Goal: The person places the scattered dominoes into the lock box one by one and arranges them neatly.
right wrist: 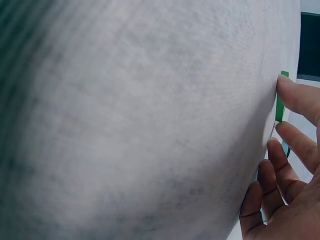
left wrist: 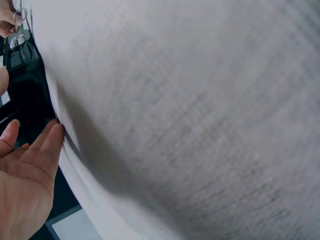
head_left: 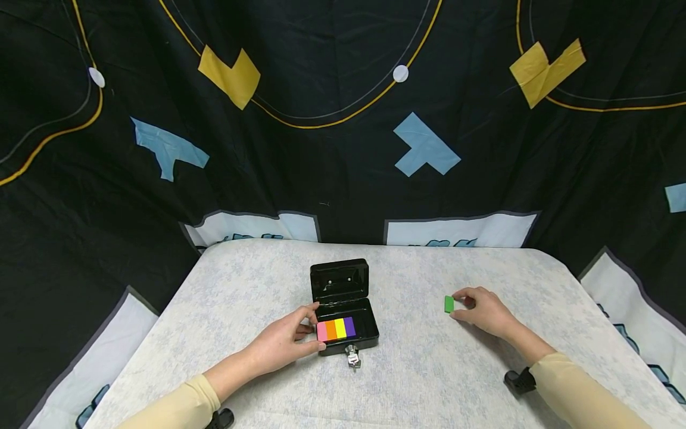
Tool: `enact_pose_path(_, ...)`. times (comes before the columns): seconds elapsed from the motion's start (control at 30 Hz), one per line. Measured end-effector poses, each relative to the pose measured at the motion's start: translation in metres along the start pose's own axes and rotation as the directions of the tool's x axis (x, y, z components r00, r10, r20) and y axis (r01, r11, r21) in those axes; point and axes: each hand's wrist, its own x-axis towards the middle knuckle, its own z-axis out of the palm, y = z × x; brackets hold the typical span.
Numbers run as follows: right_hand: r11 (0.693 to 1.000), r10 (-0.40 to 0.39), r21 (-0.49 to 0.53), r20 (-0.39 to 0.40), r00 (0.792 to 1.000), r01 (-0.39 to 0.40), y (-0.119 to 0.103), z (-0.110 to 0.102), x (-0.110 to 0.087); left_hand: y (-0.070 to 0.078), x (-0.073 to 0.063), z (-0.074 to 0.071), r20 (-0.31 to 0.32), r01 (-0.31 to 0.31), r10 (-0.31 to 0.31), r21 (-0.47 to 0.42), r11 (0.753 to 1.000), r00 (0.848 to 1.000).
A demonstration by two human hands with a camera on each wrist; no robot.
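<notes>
A small black cash box stands with its lid raised, a silver lock with keys hanging at its front. Inside, a row of coloured blocks, pink, orange, yellow and purple, lies side by side. My left hand holds the box at its left side, thumb near the front corner and fingers toward the hinge. Away to the right, my right hand pinches a small green block by its ends between thumb and index finger, low at the table; the right wrist view shows this green block edge-on.
A pale mottled cloth covers the table. Behind it hangs a dark curtain with yellow and blue patches. Dark wrist devices sit at both sleeves, the right device close over the cloth.
</notes>
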Motion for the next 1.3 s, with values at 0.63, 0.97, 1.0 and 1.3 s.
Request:
enact_pose_path(0.63,1.000,0.003,-0.017,0.003,1.000,-0.003,-0.0004,-0.0003,-0.0001,0.0009,-0.0004,-0.0007,0.001,0.010,-0.010,-0.002,1.000,1.000)
enact_pose_path(0.97,1.000,0.003,0.000,0.005,1.000,-0.003,-0.0022,-0.0022,-0.0016,0.0008,-0.0010,-0.0005,0.003,0.007,-0.007,-0.012,1.000,1.000)
enact_pose_path(1.0,1.000,0.003,0.001,0.004,1.000,-0.003,-0.0022,-0.0020,-0.0018,0.0008,-0.0010,-0.0005,0.003,0.007,-0.007,-0.011,1.000,1.000)
enact_pose_path(1.3,1.000,0.008,0.018,0.002,1.000,-0.008,-0.0003,0.0008,-0.0008,0.0005,-0.0002,0.0000,0.008,0.021,-0.021,-0.004,1.000,1.000)
